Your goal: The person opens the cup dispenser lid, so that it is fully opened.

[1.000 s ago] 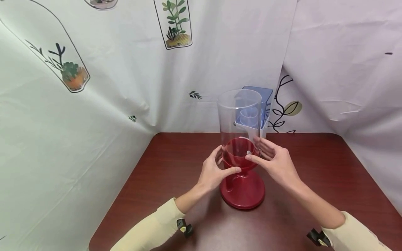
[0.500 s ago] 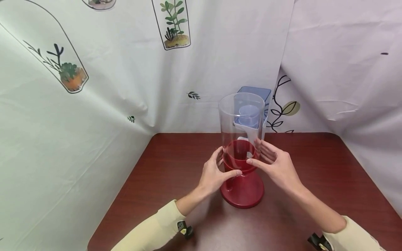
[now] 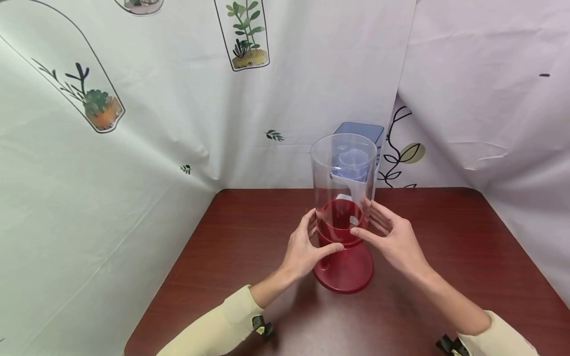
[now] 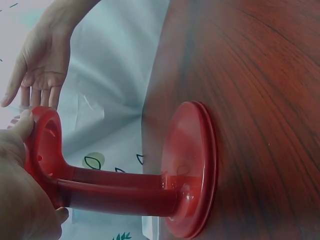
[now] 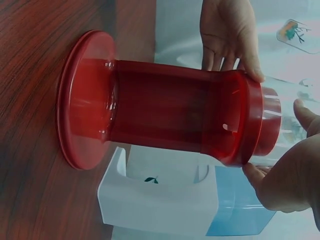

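The left hand (image 3: 304,251) and right hand (image 3: 394,240) grip the stand (image 5: 160,107), and the tube (image 3: 334,185) above them appears slightly lower than before, probably from adjusting.

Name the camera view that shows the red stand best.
Right wrist: the red stand appears large, with base, stem and collar all in view. Left wrist shows all three, but the left hand hides part of the collar. Head sees the collar through the clear cylinder and the base below; the stem is mostly hidden.
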`<state>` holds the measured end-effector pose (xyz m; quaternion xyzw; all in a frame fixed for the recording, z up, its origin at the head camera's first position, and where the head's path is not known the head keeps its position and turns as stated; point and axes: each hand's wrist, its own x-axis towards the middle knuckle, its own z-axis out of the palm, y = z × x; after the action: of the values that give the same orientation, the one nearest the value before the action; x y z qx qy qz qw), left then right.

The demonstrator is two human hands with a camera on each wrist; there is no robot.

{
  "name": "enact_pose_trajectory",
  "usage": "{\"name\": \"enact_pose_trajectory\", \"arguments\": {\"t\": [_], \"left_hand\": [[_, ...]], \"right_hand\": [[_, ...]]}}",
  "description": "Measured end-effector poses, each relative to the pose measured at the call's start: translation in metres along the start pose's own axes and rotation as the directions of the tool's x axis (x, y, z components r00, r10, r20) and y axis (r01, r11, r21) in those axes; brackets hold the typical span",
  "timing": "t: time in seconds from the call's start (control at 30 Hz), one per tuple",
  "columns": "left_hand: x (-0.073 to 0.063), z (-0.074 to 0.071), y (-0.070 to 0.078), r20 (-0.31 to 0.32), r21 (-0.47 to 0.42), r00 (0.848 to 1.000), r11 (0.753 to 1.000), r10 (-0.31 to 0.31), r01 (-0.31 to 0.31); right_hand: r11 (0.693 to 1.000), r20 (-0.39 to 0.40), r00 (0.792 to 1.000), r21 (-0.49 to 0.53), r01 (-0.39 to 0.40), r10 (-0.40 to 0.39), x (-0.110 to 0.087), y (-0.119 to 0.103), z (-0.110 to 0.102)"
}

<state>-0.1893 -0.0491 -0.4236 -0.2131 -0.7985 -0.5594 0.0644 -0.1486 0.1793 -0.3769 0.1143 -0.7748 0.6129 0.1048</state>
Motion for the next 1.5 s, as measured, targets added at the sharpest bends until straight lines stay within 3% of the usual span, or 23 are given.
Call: {"name": "enact_pose_trajectory", "arguments": {"t": [0.2,0.37,0.47,0.6,0.8,0.93,1.03,1.1,1.17,1.33,1.5], "left_hand": [[0.003,-0.007,0.000,0.052,0.004,0.998,1.000,0.018,-0.018],[0.015,-0.020,-0.002,0.167,-0.046,0.985,0.998,0.043,-0.036],[0.027,-0.028,-0.007,0.263,-0.085,0.961,0.994,0.085,-0.065],[0.046,-0.035,-0.018,0.370,-0.109,0.916,0.986,0.157,-0.125],[0.066,-0.039,-0.027,0.478,-0.193,0.849,0.970,0.226,-0.149],[0.070,-0.041,-0.023,0.526,-0.221,0.820,0.968,0.224,-0.122],[0.069,-0.043,-0.014,0.549,-0.218,0.810,0.971,0.208,-0.101],[0.068,-0.045,-0.008,0.554,-0.217,0.807,0.971,0.207,-0.101],[0.069,-0.044,-0.009,0.545,-0.207,0.813,0.973,0.203,-0.104],[0.072,-0.038,-0.025,0.500,-0.166,0.845,0.979,0.190,-0.122],[0.067,-0.035,-0.026,0.443,-0.129,0.877,0.981,0.187,-0.144]], "right_hand": [[0.996,0.005,1.000,-0.092,0.001,-0.001,-0.003,-0.004,-0.001],[0.993,-0.011,0.999,-0.109,0.033,-0.035,-0.003,-0.012,-0.003],[0.994,-0.019,0.999,-0.103,0.041,-0.044,-0.002,-0.017,-0.004],[0.995,-0.038,0.999,-0.095,0.033,-0.037,-0.002,-0.025,-0.002],[0.997,-0.050,0.998,-0.072,0.041,-0.044,-0.004,-0.036,0.003],[0.998,-0.044,0.998,-0.049,0.037,-0.039,-0.006,-0.041,0.008],[0.998,-0.042,0.998,-0.046,0.044,-0.046,-0.007,-0.044,0.011],[0.998,-0.046,0.998,-0.051,0.048,-0.051,-0.008,-0.045,0.012],[0.997,-0.052,0.997,-0.058,0.051,-0.054,-0.007,-0.046,0.014],[0.997,-0.066,0.997,-0.063,0.046,-0.051,-0.005,-0.047,0.015],[0.997,-0.066,0.997,-0.068,0.038,-0.042,-0.001,-0.047,0.015]]}}
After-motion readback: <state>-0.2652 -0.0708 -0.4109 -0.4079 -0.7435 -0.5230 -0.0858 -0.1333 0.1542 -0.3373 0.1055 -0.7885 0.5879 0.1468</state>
